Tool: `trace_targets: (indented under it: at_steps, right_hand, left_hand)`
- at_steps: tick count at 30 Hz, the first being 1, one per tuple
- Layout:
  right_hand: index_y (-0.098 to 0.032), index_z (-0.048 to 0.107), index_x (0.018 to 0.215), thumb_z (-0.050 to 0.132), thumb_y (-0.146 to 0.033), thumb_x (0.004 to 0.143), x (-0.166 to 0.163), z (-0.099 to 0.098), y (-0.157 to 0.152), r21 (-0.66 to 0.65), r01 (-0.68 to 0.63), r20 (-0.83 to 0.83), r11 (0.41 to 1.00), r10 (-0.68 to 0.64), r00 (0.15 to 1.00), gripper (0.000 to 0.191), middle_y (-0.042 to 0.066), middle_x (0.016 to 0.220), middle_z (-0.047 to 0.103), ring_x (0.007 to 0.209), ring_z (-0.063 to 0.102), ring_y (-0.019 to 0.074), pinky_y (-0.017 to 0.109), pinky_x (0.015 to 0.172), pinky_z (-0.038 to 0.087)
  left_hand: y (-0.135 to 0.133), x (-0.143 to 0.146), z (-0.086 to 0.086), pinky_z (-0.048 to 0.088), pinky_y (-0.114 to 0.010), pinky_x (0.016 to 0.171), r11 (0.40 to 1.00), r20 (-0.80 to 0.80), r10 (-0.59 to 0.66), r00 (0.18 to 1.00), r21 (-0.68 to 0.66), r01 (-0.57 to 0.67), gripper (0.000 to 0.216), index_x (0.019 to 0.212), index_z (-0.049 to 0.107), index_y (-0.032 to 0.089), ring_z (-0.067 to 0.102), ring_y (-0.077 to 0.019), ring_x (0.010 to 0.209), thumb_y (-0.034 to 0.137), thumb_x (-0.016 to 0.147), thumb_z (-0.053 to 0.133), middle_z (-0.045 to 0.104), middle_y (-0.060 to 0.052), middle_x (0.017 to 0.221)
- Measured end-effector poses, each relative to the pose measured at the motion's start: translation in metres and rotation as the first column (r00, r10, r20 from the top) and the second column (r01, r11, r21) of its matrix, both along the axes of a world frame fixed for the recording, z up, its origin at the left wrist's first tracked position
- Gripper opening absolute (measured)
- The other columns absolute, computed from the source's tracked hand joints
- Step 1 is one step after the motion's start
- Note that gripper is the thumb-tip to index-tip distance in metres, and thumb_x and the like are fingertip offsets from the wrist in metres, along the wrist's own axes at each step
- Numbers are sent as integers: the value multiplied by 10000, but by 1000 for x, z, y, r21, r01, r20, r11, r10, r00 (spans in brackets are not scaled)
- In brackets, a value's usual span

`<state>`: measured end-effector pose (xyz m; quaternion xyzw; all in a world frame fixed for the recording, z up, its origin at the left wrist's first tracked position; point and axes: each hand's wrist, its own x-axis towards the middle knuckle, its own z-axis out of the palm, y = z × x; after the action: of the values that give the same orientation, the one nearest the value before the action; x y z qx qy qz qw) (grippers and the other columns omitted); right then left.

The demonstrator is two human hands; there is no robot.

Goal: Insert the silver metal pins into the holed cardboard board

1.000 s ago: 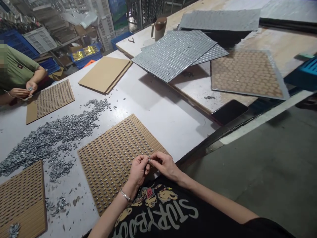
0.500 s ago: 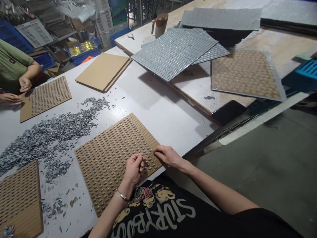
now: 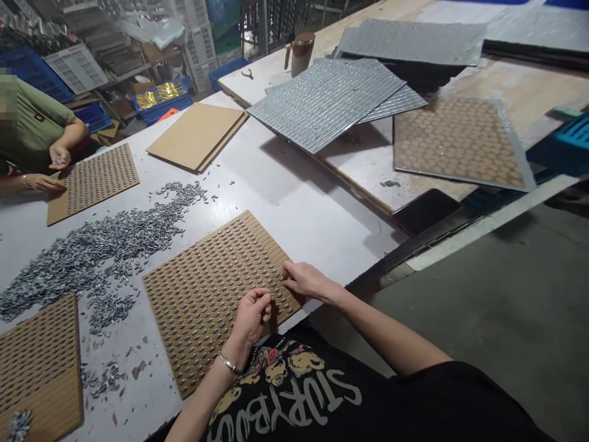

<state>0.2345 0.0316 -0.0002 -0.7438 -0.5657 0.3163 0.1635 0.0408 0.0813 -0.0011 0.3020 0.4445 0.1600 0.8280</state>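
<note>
A brown grooved board [image 3: 207,294] lies tilted in front of me, with rows of small grey spindle-shaped pieces set along its grooves. Over the board's near part is my left hand [image 3: 251,316], its fingers curled and the thumb pressed against the index finger. What it holds, if anything, is too small to make out. My right hand [image 3: 306,280] touches the board near its right edge, fingertips pinched together and pointing down at the grooves. Anything between those fingertips is hidden. Loose grey pieces [image 3: 115,239] are heaped on the white table left of the board.
Another grooved board [image 3: 41,362] with pieces lies at lower left. Across the table a person [image 3: 34,132] handles a similar board [image 3: 99,181]. Plain brown boards [image 3: 197,135], silvery ribbed sheets [image 3: 326,101], a mug [image 3: 302,54] and a dark phone-like slab [image 3: 427,210] lie farther off.
My right hand has shifted slightly up and left along the board's right edge. My left hand has turned a little, its thumb now pointing right. The view has shifted slightly.
</note>
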Motion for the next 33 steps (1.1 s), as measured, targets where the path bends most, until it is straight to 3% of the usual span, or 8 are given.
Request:
trace_targets:
  at_steps: [4, 7, 10, 13, 18, 20, 24, 33]
  right_hand:
    - [-207, 587, 816, 600, -205, 798, -3, 10, -10, 94, 89, -56, 992, -84, 995, 22, -2, 701, 632, 629, 544, 139, 223, 565, 335]
    - [-194, 618, 782, 565, -278, 839, -20, 17, -26, 159, 172, -301, 972, -118, 946, 115, -5, 672, 627, 601, 536, 132, 226, 561, 377]
    - [-186, 653, 835, 568, -326, 850, -43, 19, -42, 174, 279, -482, 944, -166, 861, 164, 17, 762, 666, 679, 581, 144, 233, 599, 432]
    - [-181, 644, 838, 566, -385, 856, -54, 13, -50, 128, 424, -567, 897, -284, 773, 219, 26, 783, 668, 701, 600, 152, 245, 615, 470]
    - [-178, 591, 871, 573, -440, 815, -27, -2, -51, -47, 571, -703, 819, -434, 563, 269, 35, 772, 660, 683, 632, 167, 276, 597, 519]
    - [-180, 609, 887, 547, -396, 822, -13, -6, -50, 12, 546, -626, 837, -420, 657, 233, 37, 769, 664, 692, 630, 171, 287, 626, 516]
    - [-193, 668, 904, 510, -265, 835, -2, -9, -45, 179, 263, -350, 948, -188, 917, 188, 38, 835, 682, 770, 616, 170, 277, 719, 475]
    - [-198, 627, 817, 521, -140, 839, -15, -11, -28, 74, -16, 9, 997, 15, 1000, 123, 40, 833, 651, 785, 584, 170, 247, 688, 395]
  left_hand:
    - [-3, 0, 5, 211, -144, 361, 1000, 7, -31, 999, 2, 31, 424, 834, 545, 152, 401, -18, 421, 350, 590, 830, 632, -6, 719]
    - [-6, 0, 8, 206, -145, 356, 999, 35, -53, 998, 12, 52, 409, 834, 543, 149, 383, -9, 409, 353, 612, 819, 639, -9, 734]
    - [-10, 4, 10, 199, -153, 355, 996, 50, -84, 995, 20, 83, 374, 826, 543, 156, 340, -13, 369, 366, 650, 798, 540, 62, 562]
    - [-13, 8, 10, 195, -160, 360, 992, 42, -124, 991, 30, 123, 355, 815, 555, 154, 317, -16, 351, 384, 670, 783, 473, 84, 489]
    - [-4, 6, 14, 353, -156, 447, 999, 37, 42, 998, -28, -41, 284, 846, 581, 146, 520, -53, 550, 237, 651, 766, 660, -57, 842]
    - [3, 3, 17, 409, -169, 504, 996, 39, 79, 996, -52, -77, 255, 855, 592, 140, 575, -82, 640, 156, 649, 741, 669, -84, 898]
    - [12, -5, 19, 415, -159, 499, 995, 37, 81, 996, -67, -78, 234, 862, 605, 131, 590, -90, 656, 169, 685, 754, 679, -99, 899]
    - [12, -10, 11, 456, -177, 542, 991, 92, 79, 993, -115, -68, 201, 841, 631, 123, 605, -103, 670, 176, 702, 766, 673, -74, 827]
